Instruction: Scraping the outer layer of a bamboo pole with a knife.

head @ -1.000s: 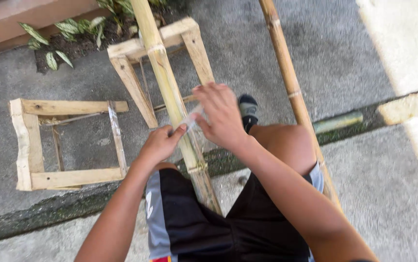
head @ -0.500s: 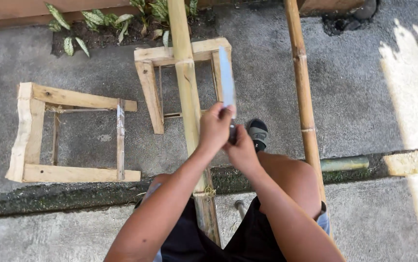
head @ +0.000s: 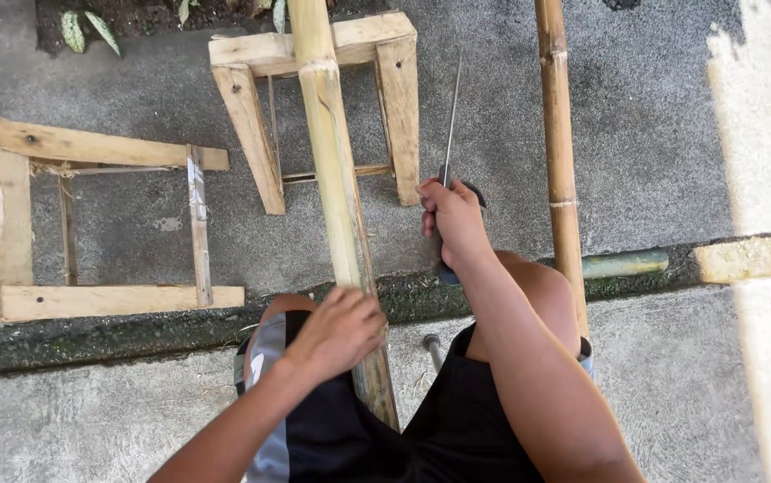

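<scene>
Dropped from the knife (head: pixel 451 134), left hand (head: pixel 336 333) now grips the bamboo pole (head: pixel 332 170); right hand (head: pixel 453 217) keeps clasping the handle.

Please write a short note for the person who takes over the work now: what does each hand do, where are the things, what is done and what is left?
Left hand: closed around the thick bamboo pole, near the lap.
Right hand: grips the knife, raised, blade edge-on to the camera and pointing away, clear of the pole.
Things: the pole runs from the lap over the wooden stool. A thinner bamboo pole lies to the right; a wooden frame lies on the concrete to the left.
Done: no fresh cut is visible on the pole.
Left: all cutting on the pole, as far as can be seen.
</scene>
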